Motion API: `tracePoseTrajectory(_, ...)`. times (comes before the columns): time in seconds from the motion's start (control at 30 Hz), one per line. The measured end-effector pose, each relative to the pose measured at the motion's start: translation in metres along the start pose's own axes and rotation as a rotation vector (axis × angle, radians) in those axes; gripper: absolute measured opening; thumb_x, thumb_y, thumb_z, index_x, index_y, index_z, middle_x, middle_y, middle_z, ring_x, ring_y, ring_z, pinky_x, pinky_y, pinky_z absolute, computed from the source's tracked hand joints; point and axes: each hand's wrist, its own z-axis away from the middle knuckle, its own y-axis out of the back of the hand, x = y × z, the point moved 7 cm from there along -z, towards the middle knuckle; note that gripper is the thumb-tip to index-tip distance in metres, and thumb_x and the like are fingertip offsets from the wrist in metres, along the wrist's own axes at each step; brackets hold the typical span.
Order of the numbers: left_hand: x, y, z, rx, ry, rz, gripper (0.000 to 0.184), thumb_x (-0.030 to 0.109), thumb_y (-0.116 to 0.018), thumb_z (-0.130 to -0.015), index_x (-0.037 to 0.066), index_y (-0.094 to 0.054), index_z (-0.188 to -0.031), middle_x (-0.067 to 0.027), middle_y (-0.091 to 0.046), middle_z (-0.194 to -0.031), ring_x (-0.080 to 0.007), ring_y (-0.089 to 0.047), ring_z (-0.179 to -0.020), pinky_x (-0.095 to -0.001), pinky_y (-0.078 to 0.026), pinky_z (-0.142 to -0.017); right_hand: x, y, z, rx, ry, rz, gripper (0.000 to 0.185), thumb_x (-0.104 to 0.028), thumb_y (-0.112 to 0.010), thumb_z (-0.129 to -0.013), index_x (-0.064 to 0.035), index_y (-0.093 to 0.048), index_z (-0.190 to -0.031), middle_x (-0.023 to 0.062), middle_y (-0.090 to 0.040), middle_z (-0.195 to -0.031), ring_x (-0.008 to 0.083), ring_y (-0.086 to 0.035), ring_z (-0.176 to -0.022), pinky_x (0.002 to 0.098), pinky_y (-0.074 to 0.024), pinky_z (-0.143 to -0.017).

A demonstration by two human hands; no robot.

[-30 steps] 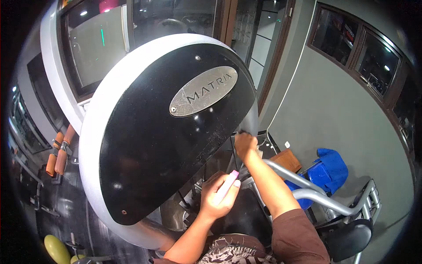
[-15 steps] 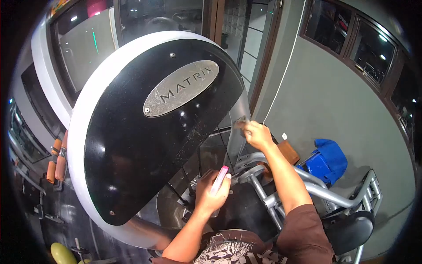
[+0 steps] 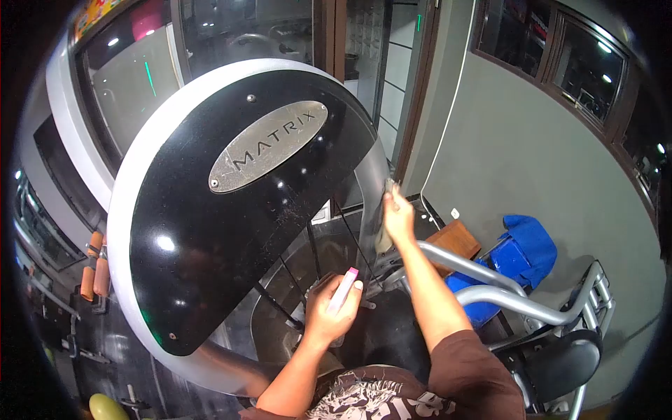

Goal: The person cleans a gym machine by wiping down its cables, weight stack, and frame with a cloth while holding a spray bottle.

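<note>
My left hand [image 3: 332, 308] is closed round a small pale bottle with a pink cap [image 3: 344, 288], held upright at the lower middle. Further up and to the right, my right hand [image 3: 399, 215] pinches a greyish cloth [image 3: 383, 240] against the outer side of the silver frame tube [image 3: 369, 189]. That tube curves round a black machine cover [image 3: 210, 231], which carries an oval metal plate [image 3: 269, 147] reading MATRIX. Thin dark cables or rods run below the cover, beyond my left hand.
At the right stand silver machine bars [image 3: 500, 297] and a black padded seat [image 3: 562, 364]. Behind them are a brown box [image 3: 453, 246] and a blue cloth [image 3: 532, 248] over a blue object. Orange rollers [image 3: 94, 269] are at the left, a green ball [image 3: 106, 407] at the lower left.
The view has shifted, and the cover sits further left in it. My right hand has moved along the frame tube with the cloth. My left hand still holds the bottle.
</note>
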Motion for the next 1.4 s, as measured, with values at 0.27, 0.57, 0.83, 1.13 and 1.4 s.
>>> tracePoseTrajectory(0.27, 0.005, 0.003, -0.004, 0.047, -0.073, -0.012, 0.021, 0.012, -0.070, -0.091, 0.001, -0.062, -0.076, -0.0036, -0.054, -0.062, -0.0153, -0.052, -0.056, -0.0332, -0.041, -0.055, 0.103, 0.003, 0.104, -0.032, -0.494, 0.280, 0.037, -0.030, -0.061, -0.101, 0.0000, -0.071, -0.120, 0.0208, -0.075, -0.106, 0.0251, -0.071, -0.106, 0.0362, -0.0506, -0.094)
tracePoseTrajectory(0.57, 0.007, 0.007, -0.004, 0.047, -0.078, -0.019, 0.021, 0.011, -0.069, -0.091, 0.002, -0.061, -0.075, -0.0069, -0.053, -0.061, -0.0220, -0.052, -0.056, -0.0366, -0.041, -0.056, -0.029, -0.008, 0.001, -0.013, 0.047, 0.229, 0.045, -0.031, -0.056, -0.103, -0.0070, -0.057, -0.141, 0.0217, -0.065, -0.132, 0.0369, -0.067, -0.115, 0.0399, -0.0516, -0.097)
tracePoseTrajectory(0.83, 0.006, 0.009, -0.005, 0.070, -0.068, -0.046, 0.022, 0.012, -0.069, -0.091, 0.001, -0.060, -0.075, -0.0090, -0.053, -0.063, -0.0235, -0.053, -0.057, -0.0376, -0.041, -0.056, 0.100, 0.019, 0.116, -0.366, -0.448, 0.823, 0.031, -0.032, -0.053, -0.099, -0.0254, -0.071, -0.123, 0.0217, -0.072, -0.111, 0.0427, -0.070, -0.102, 0.0546, -0.0548, -0.087)
tracePoseTrajectory(1.13, 0.014, 0.015, -0.004, 0.118, -0.097, -0.015, 0.018, 0.009, -0.070, -0.090, 0.001, -0.061, -0.077, -0.0095, -0.054, -0.065, -0.0244, -0.054, -0.058, -0.0365, -0.042, -0.057, -0.108, 0.017, 0.011, 0.151, 0.465, 0.181, 0.027, -0.012, -0.070, -0.091, -0.0005, -0.067, -0.115, 0.0217, -0.070, -0.103, 0.0366, -0.071, -0.095, 0.0408, -0.0556, -0.083)
tracePoseTrajectory(1.4, 0.016, 0.019, -0.005, 0.126, -0.130, -0.040, 0.014, 0.010, -0.071, -0.089, 0.001, -0.064, -0.081, -0.0117, -0.057, -0.068, -0.0286, -0.057, -0.061, -0.0383, -0.045, -0.059, 0.020, -0.009, 0.061, -0.411, 0.415, 0.912, 0.040, -0.023, -0.071, -0.085, -0.0328, -0.070, -0.124, 0.0079, -0.061, -0.088, 0.0308, -0.070, -0.082, 0.0476, -0.0575, -0.068)
